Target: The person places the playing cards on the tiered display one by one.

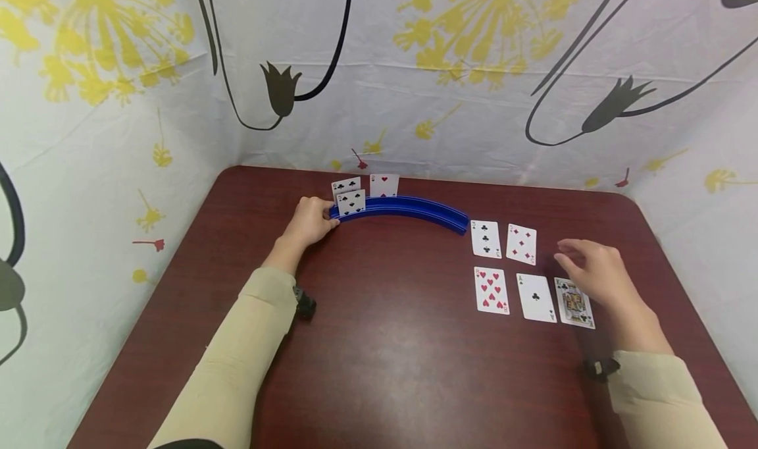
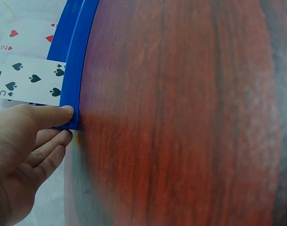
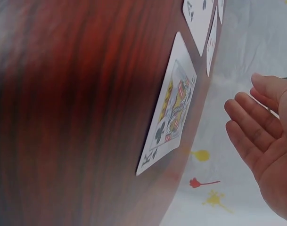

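My left hand [image 1: 310, 222] pinches the left end of a curved blue playing card holder [image 1: 414, 207]; in the left wrist view the thumb lies on its top and the fingers at its end. Upright in the holder stand a five of spades [image 1: 351, 202], a card of clubs [image 1: 346, 185] partly behind it, and a two of hearts [image 1: 384, 185]. My right hand [image 1: 601, 271] hovers empty near the king of clubs [image 1: 574, 303], its fingers loosely bent. In the right wrist view, the king [image 3: 171, 108] lies below those fingers.
Face up near the holder's right end lie a black three [image 1: 486, 239] and a five of diamonds [image 1: 522, 243]. Nearer are an eight of hearts [image 1: 491, 291] and an ace of clubs [image 1: 535, 297]. A patterned cloth [image 1: 367, 126] hangs behind the dark wooden table [image 1: 385, 343].
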Tool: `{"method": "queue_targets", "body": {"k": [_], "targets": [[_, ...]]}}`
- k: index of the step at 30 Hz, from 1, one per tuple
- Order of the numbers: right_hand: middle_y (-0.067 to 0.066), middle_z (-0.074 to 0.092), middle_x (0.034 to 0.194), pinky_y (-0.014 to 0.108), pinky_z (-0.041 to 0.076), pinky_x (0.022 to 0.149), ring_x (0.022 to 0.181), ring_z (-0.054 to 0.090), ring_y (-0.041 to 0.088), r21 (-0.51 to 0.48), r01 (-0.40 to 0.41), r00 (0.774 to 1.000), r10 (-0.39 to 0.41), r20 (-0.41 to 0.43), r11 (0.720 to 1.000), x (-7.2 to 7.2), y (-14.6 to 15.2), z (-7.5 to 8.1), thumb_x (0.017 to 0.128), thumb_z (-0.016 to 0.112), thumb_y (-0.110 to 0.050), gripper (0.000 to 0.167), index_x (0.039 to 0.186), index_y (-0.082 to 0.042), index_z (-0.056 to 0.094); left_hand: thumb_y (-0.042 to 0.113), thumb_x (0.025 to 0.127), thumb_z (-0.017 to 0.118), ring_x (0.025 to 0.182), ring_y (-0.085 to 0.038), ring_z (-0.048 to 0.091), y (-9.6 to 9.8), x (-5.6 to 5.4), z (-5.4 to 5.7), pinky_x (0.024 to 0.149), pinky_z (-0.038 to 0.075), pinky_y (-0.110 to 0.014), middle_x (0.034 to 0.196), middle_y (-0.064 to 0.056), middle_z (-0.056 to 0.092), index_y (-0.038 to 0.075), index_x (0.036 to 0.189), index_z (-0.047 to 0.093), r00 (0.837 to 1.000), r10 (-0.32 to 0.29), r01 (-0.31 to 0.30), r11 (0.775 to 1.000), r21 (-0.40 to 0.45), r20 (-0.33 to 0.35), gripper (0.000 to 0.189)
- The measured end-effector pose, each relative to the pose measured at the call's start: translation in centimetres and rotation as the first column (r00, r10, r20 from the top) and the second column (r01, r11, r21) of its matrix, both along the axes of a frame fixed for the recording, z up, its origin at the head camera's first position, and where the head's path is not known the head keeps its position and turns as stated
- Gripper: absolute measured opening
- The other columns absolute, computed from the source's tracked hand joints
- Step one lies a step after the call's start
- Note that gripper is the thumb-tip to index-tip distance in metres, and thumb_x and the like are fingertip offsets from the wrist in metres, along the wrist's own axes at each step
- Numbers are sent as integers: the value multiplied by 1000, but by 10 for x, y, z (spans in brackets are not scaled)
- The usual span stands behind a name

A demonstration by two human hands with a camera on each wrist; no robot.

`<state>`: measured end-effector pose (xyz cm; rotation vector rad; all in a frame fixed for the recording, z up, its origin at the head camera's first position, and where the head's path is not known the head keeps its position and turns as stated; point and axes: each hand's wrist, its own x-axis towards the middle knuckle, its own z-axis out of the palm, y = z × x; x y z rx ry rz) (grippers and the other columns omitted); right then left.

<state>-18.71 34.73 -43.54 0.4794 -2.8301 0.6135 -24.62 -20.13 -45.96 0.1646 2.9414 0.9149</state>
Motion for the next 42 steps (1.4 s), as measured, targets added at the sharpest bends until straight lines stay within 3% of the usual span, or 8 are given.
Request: {"method": "queue_targets", "body": {"k": [9,19,26,34,42], "targets": [[31,69,104,62,49,79,86,68,47,21,-14,1000,14,-11,1000,2,13,-8,88,74,-3,28,112,9,69,10,92,76,93,-26,68,0,0,-1,82,58,-40,103,-19,72,-3,134,64,1000,-2,2,1000,5,-3,46],[29,71,99,59,50,77,84,70,44,50,-27,998,24,59,998,9,28,-13,80,84,-7,39,111,11,69,10,92,76,93,-26,70,0,0,0,83,59,-40,105,-19,73,-3,135,64,1000,7,-7,1000,5,3,46],[24,72,95,49,51,72,82,69,40,88,-46,991,35,126,995,12,39,-17,64,96,-23,61,110,8,71,10,91,76,93,-26,70,1,0,-1,83,59,-40,107,-20,73,-3,134,64,1000,16,-16,1000,10,6,46],[33,62,114,64,46,84,103,58,50,132,-74,957,33,289,989,16,45,-12,59,98,-39,88,122,12,63,9,92,76,93,-26,69,1,0,0,83,59,-40,108,-20,72,-3,134,63,1000,16,-17,1000,16,8,46],[24,66,106,54,49,80,95,62,41,151,-145,967,108,229,978,21,46,-12,49,100,-38,88,117,7,67,10,92,76,94,-26,69,2,0,-1,86,59,-41,111,-20,72,-3,135,63,1000,22,-23,1000,22,13,46]]}}
